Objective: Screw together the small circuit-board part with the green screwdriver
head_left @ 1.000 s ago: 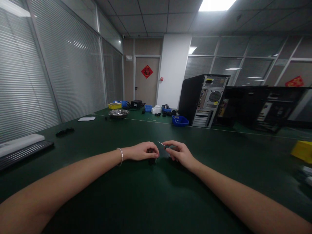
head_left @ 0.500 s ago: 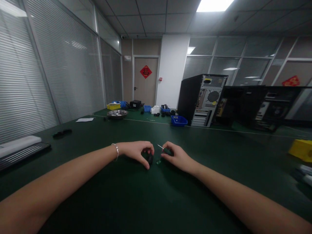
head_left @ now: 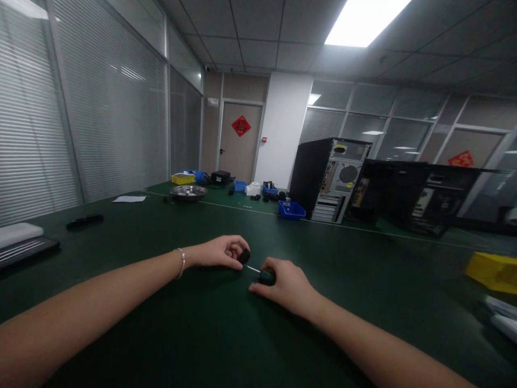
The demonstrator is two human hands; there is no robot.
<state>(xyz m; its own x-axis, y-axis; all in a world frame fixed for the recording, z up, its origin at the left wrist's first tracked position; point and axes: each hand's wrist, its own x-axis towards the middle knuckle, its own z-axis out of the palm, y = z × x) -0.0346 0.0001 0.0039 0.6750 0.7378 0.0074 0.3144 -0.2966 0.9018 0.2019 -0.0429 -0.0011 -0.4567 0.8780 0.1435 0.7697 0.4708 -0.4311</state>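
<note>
My left hand (head_left: 229,252) is closed on a small black piece (head_left: 244,256), pinched at the fingertips; its exact kind is too small to make out. In my right hand (head_left: 288,283) is a screwdriver (head_left: 266,277) with a dark green handle. Its thin metal shaft points left, the tip close to the black piece; whether they touch I cannot tell. Both hands are just over the green tabletop (head_left: 210,323). The small green chip seen before is mostly hidden by my right thumb.
Farther back stand a metal bowl (head_left: 188,193), a blue bin (head_left: 291,210) and a black computer tower (head_left: 323,178). To the right are a second open computer case (head_left: 438,202) and a yellow box (head_left: 493,271). A dark tray (head_left: 30,253) lies at the left.
My left hand has closed on the black piece and raised it off the tabletop. My right hand has shifted, bringing the screwdriver tip close to the piece. The view has tilted up slightly.
</note>
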